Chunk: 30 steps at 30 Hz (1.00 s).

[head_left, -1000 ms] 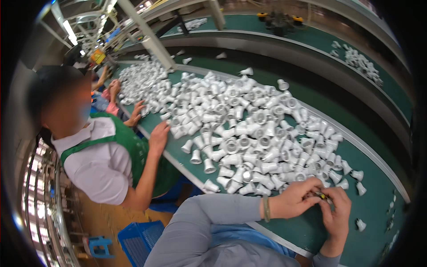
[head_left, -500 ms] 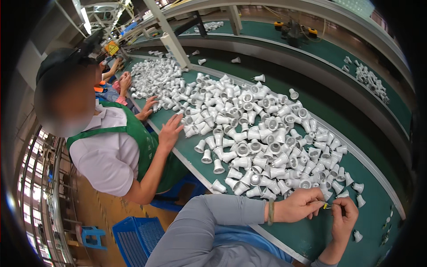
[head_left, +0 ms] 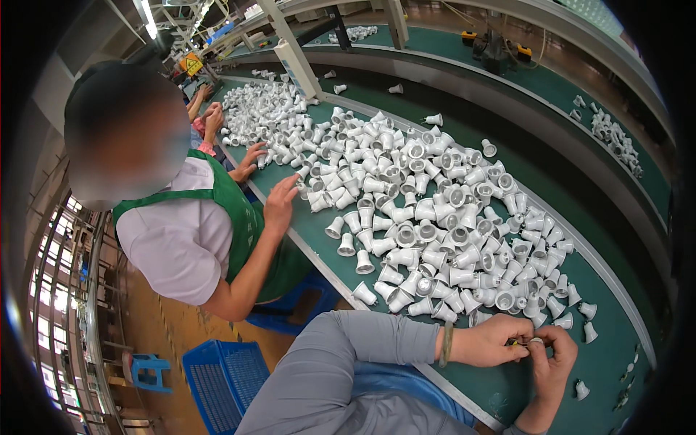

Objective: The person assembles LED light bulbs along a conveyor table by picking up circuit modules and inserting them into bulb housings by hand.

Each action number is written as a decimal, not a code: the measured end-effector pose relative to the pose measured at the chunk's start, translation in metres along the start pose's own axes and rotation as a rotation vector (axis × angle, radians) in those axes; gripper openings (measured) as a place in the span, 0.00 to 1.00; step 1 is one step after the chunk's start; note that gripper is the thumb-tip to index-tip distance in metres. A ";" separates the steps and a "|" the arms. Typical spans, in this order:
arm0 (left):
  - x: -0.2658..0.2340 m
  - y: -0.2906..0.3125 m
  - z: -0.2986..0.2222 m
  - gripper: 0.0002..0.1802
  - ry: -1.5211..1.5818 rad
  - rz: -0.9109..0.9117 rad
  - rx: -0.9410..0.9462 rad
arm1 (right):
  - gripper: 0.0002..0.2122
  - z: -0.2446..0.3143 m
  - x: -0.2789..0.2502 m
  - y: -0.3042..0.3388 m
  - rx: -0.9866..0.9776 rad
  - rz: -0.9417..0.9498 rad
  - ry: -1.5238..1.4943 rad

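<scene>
1. Over the last half second the two hands have come together: the left hand (head_left: 496,342) and right hand (head_left: 554,355) had a visible gap between them, and now their fingertips meet.
2. The left grip is clamped, thumb against finger, on a small yellow piece (head_left: 514,343), of which only a sliver shows.
3. The right grip is also drawn together, pinching what looks like a small pale part (head_left: 536,341); it is too covered to identify.
4. The yellow piece sits between the hands, above the near right part of the green table (head_left: 500,391), just nearer than the pile's edge. With the fingers closed around it, I judge that both hands are now working on it at once; whether the two parts join cannot be seen.
5. The pile of white cups (head_left: 435,217) spreads toward the far left and looks unchanged; its shift comes with the head's movement. Neither hand holds a cup.
6. One lone cup (head_left: 582,390) lies right of the right hand, with small loose parts (head_left: 628,375) farther right.
7. At left, a co-worker's hand (head_left: 280,204) remains at the pile's edge.
</scene>
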<state>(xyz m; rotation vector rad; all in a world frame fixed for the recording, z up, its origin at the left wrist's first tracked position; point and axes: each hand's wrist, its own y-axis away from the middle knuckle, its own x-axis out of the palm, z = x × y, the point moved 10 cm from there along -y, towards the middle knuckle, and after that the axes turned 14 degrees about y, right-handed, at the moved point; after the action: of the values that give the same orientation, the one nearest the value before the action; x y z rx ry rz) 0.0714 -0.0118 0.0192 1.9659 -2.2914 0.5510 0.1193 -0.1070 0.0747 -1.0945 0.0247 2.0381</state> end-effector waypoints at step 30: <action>0.015 0.013 -0.080 0.15 -0.636 0.024 0.674 | 0.07 -0.035 0.051 0.020 0.512 0.236 -1.057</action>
<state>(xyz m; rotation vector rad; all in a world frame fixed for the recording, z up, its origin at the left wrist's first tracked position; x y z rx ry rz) 0.0421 0.0006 0.0950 2.7475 -2.7337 0.9019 0.1150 -0.1005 0.0107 0.3665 0.1309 2.3911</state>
